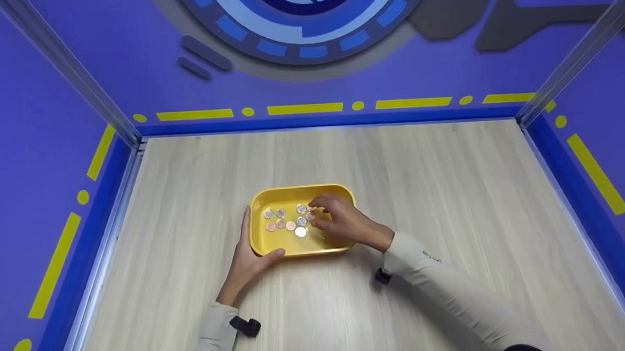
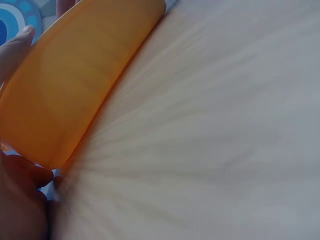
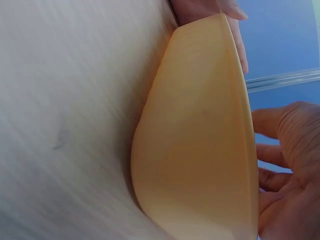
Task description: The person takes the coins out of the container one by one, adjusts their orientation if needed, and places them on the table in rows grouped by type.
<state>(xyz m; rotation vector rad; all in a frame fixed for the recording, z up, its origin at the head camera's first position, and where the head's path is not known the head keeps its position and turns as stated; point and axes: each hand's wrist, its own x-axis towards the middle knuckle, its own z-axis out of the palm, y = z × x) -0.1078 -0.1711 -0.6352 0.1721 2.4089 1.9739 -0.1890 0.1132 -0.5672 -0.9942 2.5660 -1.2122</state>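
Observation:
A yellow tray [image 1: 289, 246] with raised sides stands on the wooden table. My left hand [image 1: 251, 259] grips its near left corner, thumb on the front rim and fingers along the left wall. Several coins [image 1: 290, 226], silver and copper coloured, lie spread over the bottom of the tray. My right hand [image 1: 340, 218] reaches over the right side into the tray, its thumb and forefinger apart beside the rightmost coins. In the right wrist view the tray wall [image 3: 195, 135] hides the tips of the right fingers [image 3: 272, 155].
Pale wood tabletop [image 1: 425, 191] surrounds the tray. Blue panels with yellow markings [image 1: 305, 109] close off the back and both sides, joined by metal corner posts [image 1: 71, 65]. A black wrist strap [image 1: 245, 326] shows on the left sleeve.

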